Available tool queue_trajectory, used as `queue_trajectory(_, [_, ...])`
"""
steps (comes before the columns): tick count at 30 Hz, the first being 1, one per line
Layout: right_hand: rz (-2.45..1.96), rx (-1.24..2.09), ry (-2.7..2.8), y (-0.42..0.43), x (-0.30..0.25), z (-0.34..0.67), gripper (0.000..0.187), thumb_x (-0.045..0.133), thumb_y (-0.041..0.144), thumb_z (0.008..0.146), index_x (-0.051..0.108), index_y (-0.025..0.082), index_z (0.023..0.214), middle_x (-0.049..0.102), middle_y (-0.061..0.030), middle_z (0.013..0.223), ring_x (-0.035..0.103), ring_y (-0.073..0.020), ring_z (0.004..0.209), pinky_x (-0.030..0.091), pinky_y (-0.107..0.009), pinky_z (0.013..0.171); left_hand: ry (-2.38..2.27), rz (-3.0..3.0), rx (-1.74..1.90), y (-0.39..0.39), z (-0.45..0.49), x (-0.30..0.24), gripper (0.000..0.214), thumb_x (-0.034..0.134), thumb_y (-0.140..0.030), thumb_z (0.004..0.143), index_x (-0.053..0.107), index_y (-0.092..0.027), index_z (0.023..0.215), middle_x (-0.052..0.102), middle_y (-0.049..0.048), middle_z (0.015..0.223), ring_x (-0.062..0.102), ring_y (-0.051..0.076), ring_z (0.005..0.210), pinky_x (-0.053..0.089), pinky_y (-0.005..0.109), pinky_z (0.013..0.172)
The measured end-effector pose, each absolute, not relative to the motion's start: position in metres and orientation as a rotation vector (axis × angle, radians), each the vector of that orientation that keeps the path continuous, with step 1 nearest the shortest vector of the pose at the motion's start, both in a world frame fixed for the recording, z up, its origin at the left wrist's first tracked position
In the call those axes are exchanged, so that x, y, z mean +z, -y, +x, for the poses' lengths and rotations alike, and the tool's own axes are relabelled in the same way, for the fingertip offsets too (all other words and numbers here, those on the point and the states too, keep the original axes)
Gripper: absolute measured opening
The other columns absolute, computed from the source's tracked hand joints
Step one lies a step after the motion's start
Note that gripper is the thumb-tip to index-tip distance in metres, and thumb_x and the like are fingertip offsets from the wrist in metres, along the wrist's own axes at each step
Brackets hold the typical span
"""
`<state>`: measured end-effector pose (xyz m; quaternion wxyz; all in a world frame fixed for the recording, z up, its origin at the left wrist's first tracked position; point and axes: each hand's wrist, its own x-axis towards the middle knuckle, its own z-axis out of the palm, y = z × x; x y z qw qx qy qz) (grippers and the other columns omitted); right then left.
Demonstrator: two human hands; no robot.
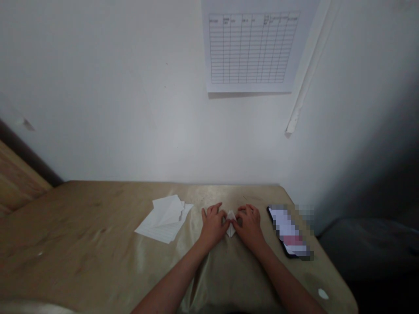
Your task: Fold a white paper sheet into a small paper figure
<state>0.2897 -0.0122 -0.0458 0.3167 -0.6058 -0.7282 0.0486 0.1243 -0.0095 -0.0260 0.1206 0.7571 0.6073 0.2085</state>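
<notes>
A small folded piece of white paper [231,232], pointed at the top and bottom with a crease down its middle, lies on the table between my hands. My left hand [214,224] grips its left side with thumb and forefinger, the other fingers spread over the cloth. On the right side, my right hand [250,224] pinches the paper the same way, its other fingers curled. Both thumbs almost meet over the centre of the paper and hide part of it.
Left of my hands lies a loose stack of white paper sheets [163,220]. To the right is a phone [288,231] with its lit screen blurred out. A tan cloth covers the table [81,235], which meets a white wall bearing a printed chart [252,52].
</notes>
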Motion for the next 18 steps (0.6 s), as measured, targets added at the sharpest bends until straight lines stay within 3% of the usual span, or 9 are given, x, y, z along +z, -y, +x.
queue_trajectory(18, [-1.67, 0.128, 1.903, 0.013, -0.0405, 0.2855, 0.008, 0.069, 0.029, 0.082, 0.072, 0.024, 0.086, 0.067, -0.0095, 0.115, 0.049, -0.0312, 0.118, 0.033, -0.048, 0.109, -1.814, 2.204, 0.611, 0.009, 0.1271, -0.026, 0.015, 0.065, -0.028, 0.086, 0.071, -0.024, 0.099, 0.055, 0.008, 0.15, 0.044, 0.033, 0.14, 0.015, 0.068, 0.12])
